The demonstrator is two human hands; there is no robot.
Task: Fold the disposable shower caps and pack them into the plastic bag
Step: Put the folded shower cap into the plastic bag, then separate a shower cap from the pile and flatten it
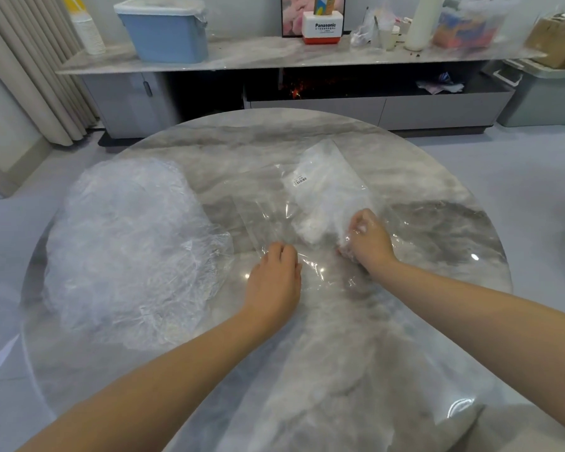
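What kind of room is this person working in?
Probably a home living room: a round marble table stands before a low media cabinet cluttered with a blue storage bin and household odds and ends, with curtains alongside.

On the worktop (405,321), a heap of shower caps (128,249) lies at the left. The plastic bag (323,194) lies right of it, toward the far side. Both hands rest at the bag's near end, left hand (274,275) left of right hand (369,239).
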